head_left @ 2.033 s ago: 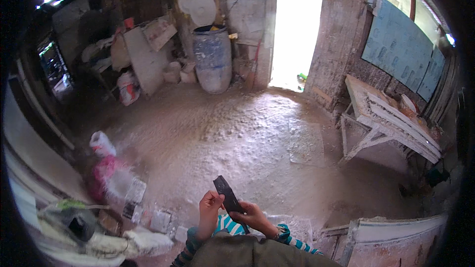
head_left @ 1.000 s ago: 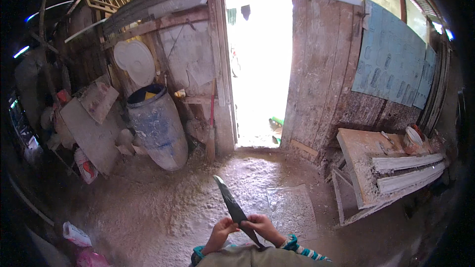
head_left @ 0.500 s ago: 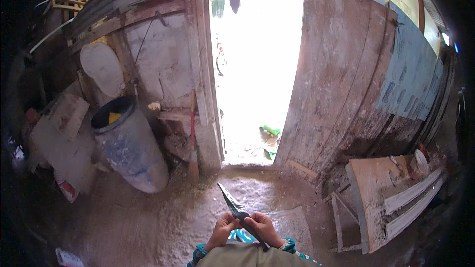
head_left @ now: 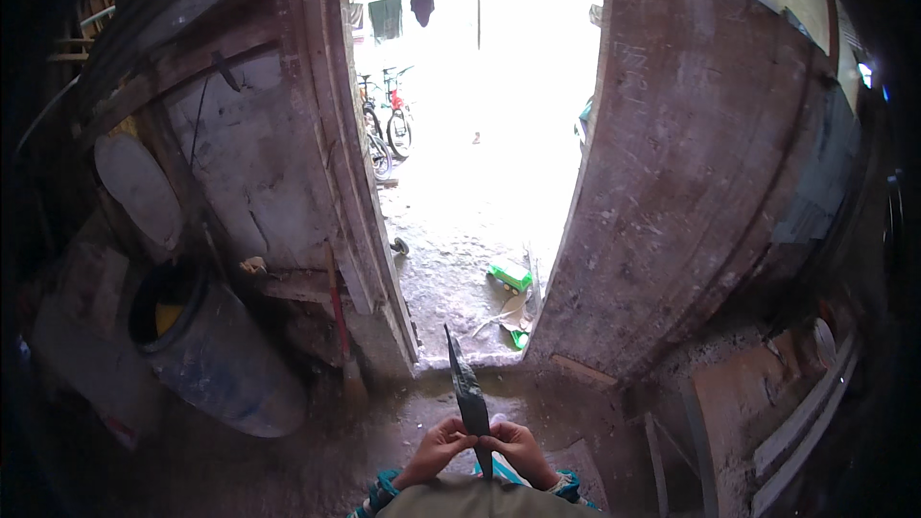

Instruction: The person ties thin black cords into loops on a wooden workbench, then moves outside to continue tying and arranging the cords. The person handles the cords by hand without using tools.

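My left hand and my right hand meet in front of my body, fingers pinched on a long, dark, pointed piece. Its surface looks crinkled and slightly shiny, like folded plastic or cloth; its exact kind cannot be made out. The narrow tip points up and away from me, toward the doorway. Its lower end hangs below my fingers, against the olive-brown garment on my front. Both thumbs press close together near the piece's middle.
Ahead is a bright open doorway with bicycles, hanging clothes and a green toy truck beyond. A large barrel and a red-handled broom stand left. At right is a wooden bench.
The doorway appears larger and nearer, and more of the outside shows. The dark piece has swung from leaning left to nearly upright. Both hands stay on it.
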Demonstrator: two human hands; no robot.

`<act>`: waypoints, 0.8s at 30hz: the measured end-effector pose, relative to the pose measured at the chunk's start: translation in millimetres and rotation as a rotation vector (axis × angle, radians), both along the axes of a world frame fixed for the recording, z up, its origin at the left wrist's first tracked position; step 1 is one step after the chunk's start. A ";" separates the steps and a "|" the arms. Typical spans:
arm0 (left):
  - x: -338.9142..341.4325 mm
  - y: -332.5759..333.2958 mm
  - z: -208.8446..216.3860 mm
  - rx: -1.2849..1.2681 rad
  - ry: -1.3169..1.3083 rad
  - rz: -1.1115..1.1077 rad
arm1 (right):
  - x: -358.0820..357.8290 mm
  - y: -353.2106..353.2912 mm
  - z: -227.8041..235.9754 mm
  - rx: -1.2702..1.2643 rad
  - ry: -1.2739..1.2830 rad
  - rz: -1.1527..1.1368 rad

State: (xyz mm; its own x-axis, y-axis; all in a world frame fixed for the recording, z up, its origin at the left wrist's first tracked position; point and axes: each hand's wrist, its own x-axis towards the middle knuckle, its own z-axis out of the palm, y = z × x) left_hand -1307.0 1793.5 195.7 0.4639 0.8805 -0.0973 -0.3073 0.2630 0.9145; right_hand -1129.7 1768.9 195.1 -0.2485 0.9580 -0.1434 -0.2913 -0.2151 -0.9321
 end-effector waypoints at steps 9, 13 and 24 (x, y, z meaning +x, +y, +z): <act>41.3 160.6 -3.0 0.001 -0.019 0.172 | 44.3 202.4 -11.2 0.039 0.037 0.275; 64.8 226.5 20.4 0.065 0.066 0.250 | 68.3 284.0 4.3 0.056 0.047 0.362; 113.9 349.3 -10.9 -0.051 -0.042 0.334 | 111.2 395.4 -14.9 -0.017 0.110 0.285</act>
State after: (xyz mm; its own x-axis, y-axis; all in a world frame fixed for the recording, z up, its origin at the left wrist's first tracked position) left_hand -1193.1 2142.8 184.7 0.1549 0.9790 -0.1324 -0.4211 0.1867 0.8876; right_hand -1018.5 2164.3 180.2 -0.5218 0.8451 -0.1163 -0.3157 -0.3180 -0.8940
